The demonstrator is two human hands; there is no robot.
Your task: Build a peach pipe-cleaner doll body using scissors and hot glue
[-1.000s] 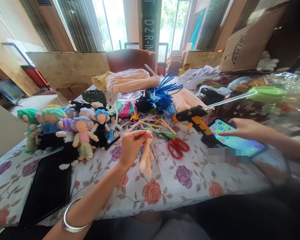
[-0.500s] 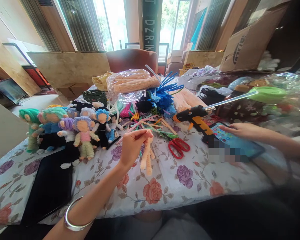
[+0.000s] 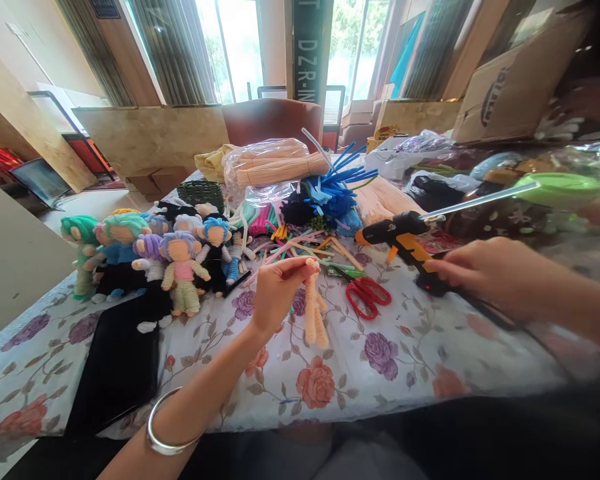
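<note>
My left hand point(image 3: 285, 293) is closed in a pinch on the top of a small peach doll body point(image 3: 316, 313) made of fuzzy chenille stems. The body hangs just above the tablecloth, its limbs pointing down. At the right my right hand point(image 3: 495, 273) is beside the handle of a black and orange glue gun point(image 3: 405, 237); motion blur hides whether its fingers grip it. A long clear glue stick point(image 3: 480, 202) sticks out of the gun's back. Between the hands lie red-handled scissors point(image 3: 367, 297).
Several finished dolls point(image 3: 180, 263) stand at the left behind a black flat panel point(image 3: 115, 373). Cut stem pieces point(image 3: 305, 248) lie mid-table. Behind them are blue stems point(image 3: 337, 193) and wrapped peach bundles point(image 3: 280, 167). Plastic bags and a green lid point(image 3: 557, 187) crowd the right.
My right hand has moved from the lit tablet to the glue gun's handle, and the tablet's screen no longer shows. My left hand still pinches the doll body. The view has shifted slightly.
</note>
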